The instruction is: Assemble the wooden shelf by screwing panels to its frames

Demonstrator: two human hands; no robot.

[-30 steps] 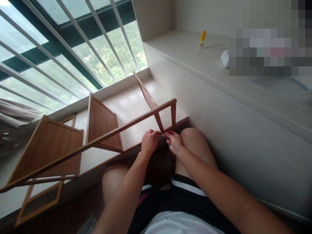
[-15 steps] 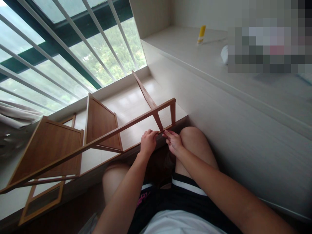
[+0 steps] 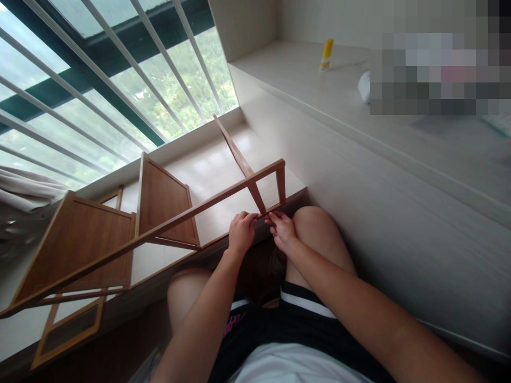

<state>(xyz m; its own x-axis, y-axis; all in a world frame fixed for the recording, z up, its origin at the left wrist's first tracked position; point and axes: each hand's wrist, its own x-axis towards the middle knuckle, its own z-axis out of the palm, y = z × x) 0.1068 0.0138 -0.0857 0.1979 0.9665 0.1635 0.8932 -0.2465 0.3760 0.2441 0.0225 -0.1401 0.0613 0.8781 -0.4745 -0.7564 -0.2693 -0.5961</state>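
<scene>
A brown wooden frame (image 3: 207, 204), like part of a shelf rack with slats and panels, lies along the pale window ledge. My left hand (image 3: 241, 232) is closed, its fingertips gripping the frame's near lower edge, just left of a joint. At that joint a wooden crossbar (image 3: 256, 197) meets the edge. My right hand (image 3: 282, 230) pinches thumb and finger together right beside the joint, a finger's breadth from the left fingertips. Whatever the right fingers hold is too small or hidden to make out. Two wooden panels (image 3: 164, 201) stand within the frame farther left.
Barred windows (image 3: 187, 80) rise behind the ledge (image 3: 199, 151). To my right is a pale cabinet (image 3: 359, 213); on its top stand a yellow-and-white tube (image 3: 327, 54) and a white object, partly blurred out. A curtain (image 3: 27, 186) hangs at the far left. My knees touch near the ledge.
The view has shifted very slightly. Both hands stay at the same joint of the frame, with hardly any visible finger movement.
</scene>
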